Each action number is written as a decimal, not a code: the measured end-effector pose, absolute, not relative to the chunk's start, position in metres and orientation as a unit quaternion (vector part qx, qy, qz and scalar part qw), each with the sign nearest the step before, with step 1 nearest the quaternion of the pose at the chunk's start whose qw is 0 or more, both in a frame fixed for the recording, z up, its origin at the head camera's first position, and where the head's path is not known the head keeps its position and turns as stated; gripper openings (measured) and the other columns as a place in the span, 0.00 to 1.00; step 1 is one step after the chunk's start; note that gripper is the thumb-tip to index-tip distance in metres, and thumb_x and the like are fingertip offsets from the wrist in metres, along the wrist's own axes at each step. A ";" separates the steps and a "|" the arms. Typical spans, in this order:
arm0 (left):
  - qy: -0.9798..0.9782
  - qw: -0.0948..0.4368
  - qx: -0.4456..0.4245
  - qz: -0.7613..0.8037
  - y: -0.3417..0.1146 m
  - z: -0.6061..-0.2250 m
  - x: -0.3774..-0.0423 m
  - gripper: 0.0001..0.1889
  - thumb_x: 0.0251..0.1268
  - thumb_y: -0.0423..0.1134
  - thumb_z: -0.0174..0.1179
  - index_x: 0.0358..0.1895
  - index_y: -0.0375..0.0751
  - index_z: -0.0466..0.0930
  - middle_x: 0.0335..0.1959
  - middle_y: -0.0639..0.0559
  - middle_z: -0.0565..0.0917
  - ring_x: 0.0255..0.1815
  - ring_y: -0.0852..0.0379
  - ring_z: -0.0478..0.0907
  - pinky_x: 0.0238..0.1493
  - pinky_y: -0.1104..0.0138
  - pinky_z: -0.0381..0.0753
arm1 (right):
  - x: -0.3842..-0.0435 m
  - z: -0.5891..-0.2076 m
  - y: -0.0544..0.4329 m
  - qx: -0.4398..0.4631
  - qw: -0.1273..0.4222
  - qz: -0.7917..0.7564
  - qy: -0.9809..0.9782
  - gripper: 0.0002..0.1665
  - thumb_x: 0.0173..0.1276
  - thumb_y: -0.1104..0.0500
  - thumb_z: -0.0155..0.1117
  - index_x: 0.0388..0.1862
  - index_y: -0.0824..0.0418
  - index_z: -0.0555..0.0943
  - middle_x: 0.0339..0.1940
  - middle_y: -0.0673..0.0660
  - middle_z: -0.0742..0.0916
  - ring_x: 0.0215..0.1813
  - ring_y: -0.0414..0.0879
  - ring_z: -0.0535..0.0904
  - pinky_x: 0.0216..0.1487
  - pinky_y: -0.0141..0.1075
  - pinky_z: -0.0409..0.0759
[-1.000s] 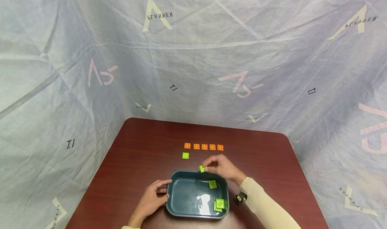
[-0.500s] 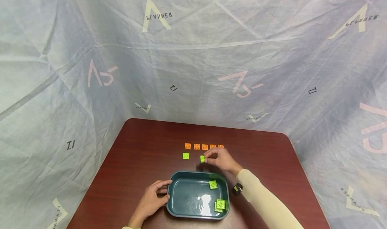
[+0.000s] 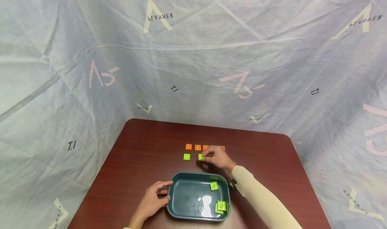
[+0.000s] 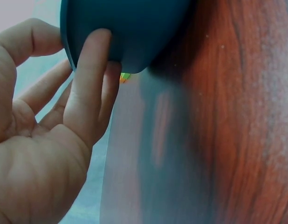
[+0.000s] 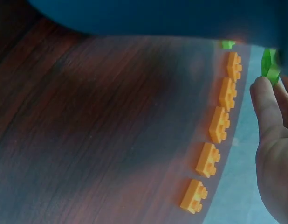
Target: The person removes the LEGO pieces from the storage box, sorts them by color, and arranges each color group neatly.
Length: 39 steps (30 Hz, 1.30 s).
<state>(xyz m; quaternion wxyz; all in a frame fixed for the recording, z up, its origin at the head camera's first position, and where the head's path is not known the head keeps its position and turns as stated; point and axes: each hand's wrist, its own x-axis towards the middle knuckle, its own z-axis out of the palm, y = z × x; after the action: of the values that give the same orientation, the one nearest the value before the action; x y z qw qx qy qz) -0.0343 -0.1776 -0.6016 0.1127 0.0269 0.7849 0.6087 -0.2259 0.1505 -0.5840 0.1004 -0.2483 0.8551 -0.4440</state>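
In the head view my right hand [image 3: 218, 157] pinches a green building brick [image 3: 200, 157] beyond the tray, with the fingertips covering part of it. The right wrist view shows the same green brick [image 5: 270, 67] between thumb and fingers. Just left of it, another green brick [image 3: 186, 156] lies studs up on the table. My left hand [image 3: 152, 199] grips the left end of a dark teal tray [image 3: 198, 219], thumb and fingers at its rim. Inside the tray's right side lie a green brick [image 3: 213, 186] and two overlapping green ones [image 3: 221, 205].
A row of several orange bricks [image 3: 188, 146] runs along the far part of the reddish-brown table [image 3: 136, 148], its right end partly behind my right hand. Pale printed cloth [image 3: 193, 88] hangs around the table's back and sides.
My right hand has carried the green brick from the tray's far rim away from me, to a spot beside the green brick on the table. The left hand stays on the tray.
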 end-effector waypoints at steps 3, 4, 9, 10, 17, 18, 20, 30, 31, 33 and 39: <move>0.782 0.116 0.028 0.612 -0.177 -0.602 -0.034 0.26 0.67 0.29 0.69 0.69 0.43 0.82 0.64 0.39 0.82 0.56 0.41 0.86 0.37 0.65 0.90 | -0.229 -0.588 0.149 -0.244 0.104 -0.441 0.857 0.04 0.67 0.57 0.79 0.40 0.51 0.93 0.49 0.48 0.91 0.54 0.46 0.88 0.55 0.38 0.88; 0.781 0.116 0.028 0.613 -0.177 -0.602 -0.033 0.26 0.67 0.30 0.69 0.69 0.43 0.82 0.64 0.39 0.82 0.56 0.42 0.86 0.37 0.65 0.90 | -0.229 -0.589 0.148 -0.243 0.105 -0.441 0.858 0.04 0.68 0.57 0.79 0.40 0.52 0.93 0.49 0.49 0.91 0.54 0.46 0.88 0.55 0.39 0.89; 0.780 0.109 0.023 0.616 -0.177 -0.601 -0.033 0.26 0.66 0.29 0.69 0.68 0.41 0.82 0.63 0.38 0.82 0.55 0.42 0.86 0.36 0.65 0.90 | -0.235 -0.594 0.144 -0.241 0.112 -0.441 0.857 0.05 0.69 0.56 0.78 0.41 0.54 0.93 0.51 0.50 0.91 0.52 0.45 0.88 0.55 0.42 0.89; 0.781 0.108 0.023 0.614 -0.177 -0.601 -0.033 0.26 0.66 0.28 0.69 0.68 0.41 0.82 0.63 0.38 0.82 0.55 0.43 0.86 0.37 0.65 0.90 | -0.236 -0.595 0.143 -0.239 0.115 -0.441 0.857 0.05 0.69 0.56 0.78 0.42 0.55 0.93 0.51 0.49 0.91 0.52 0.45 0.88 0.56 0.42 0.88; 0.788 0.103 0.027 0.606 -0.177 -0.600 -0.035 0.27 0.66 0.30 0.70 0.68 0.43 0.82 0.64 0.40 0.82 0.55 0.45 0.87 0.41 0.68 0.89 | -0.241 -0.602 0.140 -0.254 0.105 -0.410 0.870 0.05 0.68 0.59 0.78 0.41 0.57 0.93 0.50 0.51 0.91 0.54 0.48 0.87 0.59 0.49 0.87; 0.788 0.104 0.025 0.606 -0.177 -0.600 -0.035 0.27 0.65 0.31 0.70 0.68 0.44 0.82 0.64 0.40 0.82 0.55 0.46 0.86 0.41 0.68 0.89 | -0.241 -0.603 0.140 -0.257 0.103 -0.403 0.872 0.05 0.68 0.59 0.78 0.41 0.57 0.93 0.50 0.51 0.91 0.54 0.48 0.86 0.59 0.49 0.86; 0.785 0.105 0.024 0.610 -0.177 -0.599 -0.035 0.27 0.65 0.31 0.71 0.68 0.44 0.83 0.64 0.40 0.82 0.55 0.45 0.86 0.40 0.68 0.89 | -0.241 -0.604 0.139 -0.263 0.102 -0.393 0.875 0.05 0.69 0.60 0.77 0.42 0.57 0.93 0.50 0.51 0.91 0.54 0.48 0.85 0.59 0.50 0.86; 0.765 0.122 0.020 0.632 -0.177 -0.600 -0.033 0.27 0.66 0.30 0.70 0.69 0.43 0.82 0.65 0.38 0.81 0.58 0.41 0.85 0.39 0.67 0.89 | -0.242 -0.612 0.138 -0.287 0.082 -0.363 0.883 0.04 0.69 0.59 0.77 0.40 0.57 0.93 0.50 0.51 0.91 0.55 0.50 0.86 0.60 0.52 0.85; 0.764 0.122 0.020 0.633 -0.177 -0.600 -0.033 0.27 0.66 0.30 0.70 0.69 0.43 0.82 0.65 0.38 0.81 0.57 0.41 0.85 0.39 0.67 0.89 | -0.242 -0.613 0.138 -0.287 0.081 -0.360 0.884 0.05 0.69 0.58 0.77 0.41 0.57 0.93 0.50 0.51 0.92 0.55 0.50 0.86 0.62 0.53 0.84; 0.763 0.123 0.021 0.634 -0.177 -0.600 -0.033 0.27 0.66 0.30 0.70 0.69 0.43 0.82 0.66 0.37 0.81 0.57 0.41 0.85 0.39 0.67 0.89 | -0.243 -0.614 0.137 -0.287 0.078 -0.354 0.887 0.05 0.68 0.57 0.78 0.40 0.57 0.93 0.49 0.49 0.92 0.56 0.49 0.86 0.64 0.53 0.83; 0.768 0.121 0.019 0.629 -0.178 -0.600 -0.034 0.27 0.66 0.30 0.70 0.69 0.43 0.82 0.65 0.38 0.81 0.57 0.42 0.85 0.39 0.67 0.89 | -0.247 -0.617 0.134 -0.301 0.064 -0.345 0.887 0.03 0.67 0.58 0.79 0.38 0.55 0.93 0.46 0.49 0.92 0.54 0.48 0.86 0.63 0.53 0.83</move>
<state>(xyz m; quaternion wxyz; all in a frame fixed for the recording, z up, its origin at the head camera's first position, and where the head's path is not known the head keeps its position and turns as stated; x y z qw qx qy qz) -0.0343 -0.1777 -0.5995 0.1212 0.0189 0.7676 0.6291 -0.2471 0.1344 -0.6167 0.0640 -0.3014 0.8868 -0.3445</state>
